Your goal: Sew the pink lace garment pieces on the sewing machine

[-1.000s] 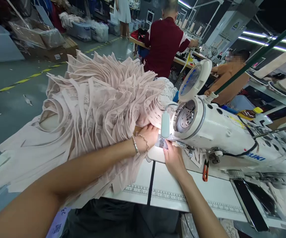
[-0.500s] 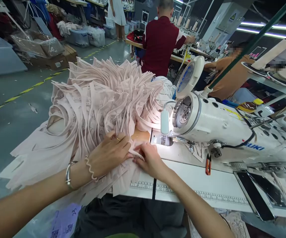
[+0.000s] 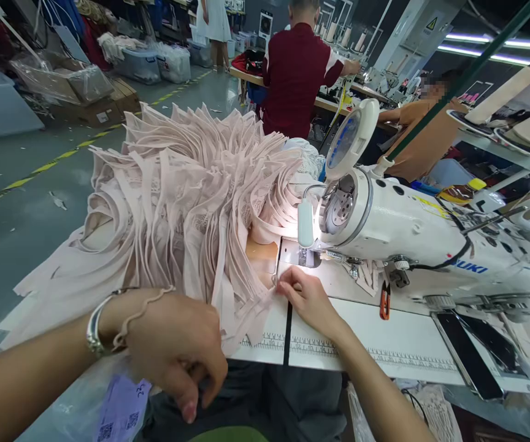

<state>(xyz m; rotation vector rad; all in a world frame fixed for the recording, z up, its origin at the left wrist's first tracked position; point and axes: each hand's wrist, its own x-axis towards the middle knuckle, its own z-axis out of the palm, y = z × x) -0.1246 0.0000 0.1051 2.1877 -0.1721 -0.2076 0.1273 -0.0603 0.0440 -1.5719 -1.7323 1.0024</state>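
A tall heap of pale pink fabric pieces (image 3: 177, 190) covers the left half of the white sewing table (image 3: 384, 341). My left hand (image 3: 173, 350) hangs low at the table's near edge, fingers curled shut around the bottom end of one pink piece. My right hand (image 3: 304, 298) rests on the table just in front of the needle area, pinching the upper edge of the same pink fabric against the table. The white sewing machine (image 3: 398, 230) stands right behind it, its lamp lit.
Orange thread snips (image 3: 383, 304) lie by the machine base. A dark phone (image 3: 467, 353) lies on the right. A purple tag (image 3: 122, 411) hangs at the lower left. A person in a maroon shirt (image 3: 299, 73) and another in orange (image 3: 424, 138) work at tables beyond.
My left hand has drawn back from the needle area to the table's near edge, pulling a pink piece down. My right hand slid back slightly from the presser foot.
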